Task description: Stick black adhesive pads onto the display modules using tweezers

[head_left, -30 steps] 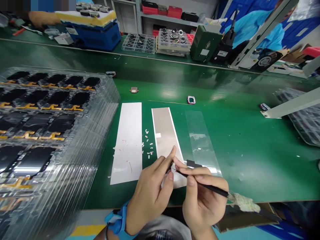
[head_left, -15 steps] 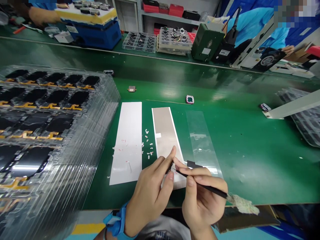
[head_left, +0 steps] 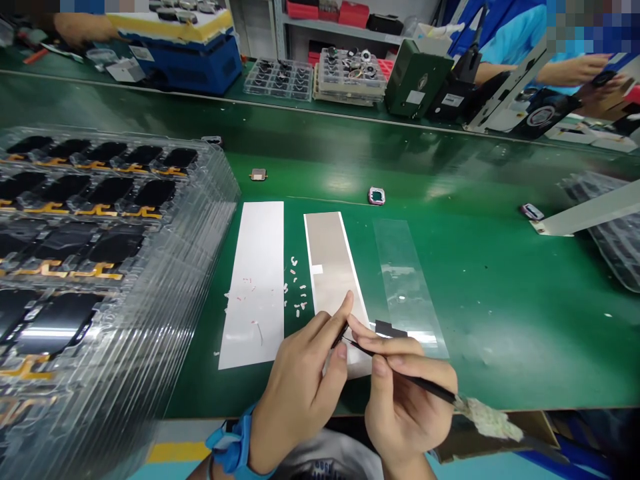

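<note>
My left hand point(head_left: 305, 380), with a blue watch point(head_left: 231, 443) on its wrist, pinches a thin black piece point(head_left: 341, 333); most of that piece is hidden by the fingers. My right hand point(head_left: 413, 393) is closed around black tweezers point(head_left: 433, 388), whose back end is wrapped in pale tape. Their fine tip points at the black piece between the two hands. Beneath the hands lies a beige strip with white edges point(head_left: 327, 247). A dark flat tab point(head_left: 390, 329) rests on a clear film strip point(head_left: 407, 267), just beyond my right fingers.
A white sheet point(head_left: 255, 267) lies left, with small white scraps point(head_left: 295, 287) beside it. Stacked clear trays of black screens point(head_left: 115, 190) fill the left side. Small watch-like parts point(head_left: 377, 195) sit farther back. A white post point(head_left: 590, 207) stands right. Another person's hands point(head_left: 595, 77) work across the bench.
My hands and the tweezers hold nearly the same pose. Across the bench, the other person's hands have risen and now hold a dark object. The view has shifted slightly.
</note>
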Demonstrator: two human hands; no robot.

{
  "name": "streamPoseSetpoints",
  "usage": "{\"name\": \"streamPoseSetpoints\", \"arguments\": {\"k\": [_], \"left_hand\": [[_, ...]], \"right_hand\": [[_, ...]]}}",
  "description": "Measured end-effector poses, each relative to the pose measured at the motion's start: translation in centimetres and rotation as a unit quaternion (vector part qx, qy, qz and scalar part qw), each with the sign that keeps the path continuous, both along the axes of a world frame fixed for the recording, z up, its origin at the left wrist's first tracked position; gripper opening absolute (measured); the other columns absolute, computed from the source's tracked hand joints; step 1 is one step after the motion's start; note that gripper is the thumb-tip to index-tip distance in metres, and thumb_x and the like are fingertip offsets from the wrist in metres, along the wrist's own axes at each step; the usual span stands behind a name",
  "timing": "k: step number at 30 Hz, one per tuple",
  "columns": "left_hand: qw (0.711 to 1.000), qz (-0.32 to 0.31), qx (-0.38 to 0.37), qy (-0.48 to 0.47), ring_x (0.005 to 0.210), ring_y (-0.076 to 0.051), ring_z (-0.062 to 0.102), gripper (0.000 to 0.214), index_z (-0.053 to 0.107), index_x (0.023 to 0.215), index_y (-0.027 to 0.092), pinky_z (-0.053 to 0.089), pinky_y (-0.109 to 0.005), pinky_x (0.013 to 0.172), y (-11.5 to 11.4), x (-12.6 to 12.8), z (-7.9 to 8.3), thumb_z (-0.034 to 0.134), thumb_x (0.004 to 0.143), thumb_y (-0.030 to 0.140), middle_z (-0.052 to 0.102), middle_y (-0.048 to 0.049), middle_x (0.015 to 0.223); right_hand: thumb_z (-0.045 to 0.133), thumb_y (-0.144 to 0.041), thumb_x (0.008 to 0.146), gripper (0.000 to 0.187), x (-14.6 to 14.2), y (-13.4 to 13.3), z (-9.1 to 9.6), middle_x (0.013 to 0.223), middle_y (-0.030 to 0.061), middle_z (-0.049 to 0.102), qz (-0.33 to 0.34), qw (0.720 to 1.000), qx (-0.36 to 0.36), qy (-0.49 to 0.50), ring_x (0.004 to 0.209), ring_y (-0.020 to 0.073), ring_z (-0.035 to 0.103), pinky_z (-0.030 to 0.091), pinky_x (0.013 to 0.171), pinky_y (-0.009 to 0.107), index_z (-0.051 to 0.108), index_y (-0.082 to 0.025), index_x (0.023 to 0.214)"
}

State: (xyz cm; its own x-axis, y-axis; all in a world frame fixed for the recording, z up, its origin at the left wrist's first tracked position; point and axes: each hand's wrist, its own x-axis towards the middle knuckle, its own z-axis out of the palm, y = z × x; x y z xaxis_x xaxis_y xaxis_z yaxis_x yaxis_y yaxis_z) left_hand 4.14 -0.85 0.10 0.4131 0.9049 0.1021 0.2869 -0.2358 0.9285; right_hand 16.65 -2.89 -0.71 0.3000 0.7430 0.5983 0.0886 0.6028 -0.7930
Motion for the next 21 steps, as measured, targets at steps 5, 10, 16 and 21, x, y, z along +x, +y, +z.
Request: {"name": "streamPoseSetpoints", "arguments": {"k": [5,10,16,21], "left_hand": [[1.0,0.003,0.001,0.008,0.081,-0.021,0.058,0.058,0.024,0.159,0.03,0.051,-0.037,0.073,0.0,-0.02,-0.04,0.033,0.102,0.022,0.058,-0.0053,0.1],[1.0,0.007,0.016,0.021,0.082,-0.019,0.06,0.056,0.026,0.158,0.03,0.05,-0.032,0.069,0.05,-0.05,0.12,0.035,0.104,0.023,0.059,-0.0045,0.099],[0.992,0.025,0.076,0.093,0.074,-0.018,0.06,0.056,0.03,0.156,0.025,0.045,-0.026,0.057,0.2,0.2,0.06,0.035,0.102,0.017,0.061,-0.0029,0.087],[0.99,0.027,0.08,0.111,0.072,-0.017,0.059,0.057,0.03,0.157,0.026,0.046,-0.025,0.057,0.16,0.2,-0.14,0.035,0.1,0.016,0.061,-0.0022,0.087]], "right_hand": [[0.052,0.005,0.09,0.027,0.01,-0.05,-0.08,0.097,0.0059,0.072,-0.009,1.0,0.0,-0.003,0.097,0.0192,0.075,0.066,0.091,0.045,0.055,-0.017,0.106],[0.052,0.003,0.092,0.026,0.05,-0.06,-0.05,0.094,0.0056,0.072,-0.013,1.0,-0.007,0.016,0.095,0.0197,0.075,0.067,0.087,0.044,0.055,-0.018,0.106],[0.05,0.004,0.092,0.027,0.06,-0.06,0.04,0.094,0.0058,0.071,-0.009,1.0,-0.002,0.026,0.098,0.0215,0.075,0.067,0.087,0.046,0.055,-0.018,0.107],[0.05,0.008,0.09,0.03,0.21,-0.2,-0.16,0.098,0.008,0.072,0.006,1.0,0.0,0.007,0.103,0.0237,0.074,0.068,0.084,0.045,0.056,-0.016,0.107]]}}
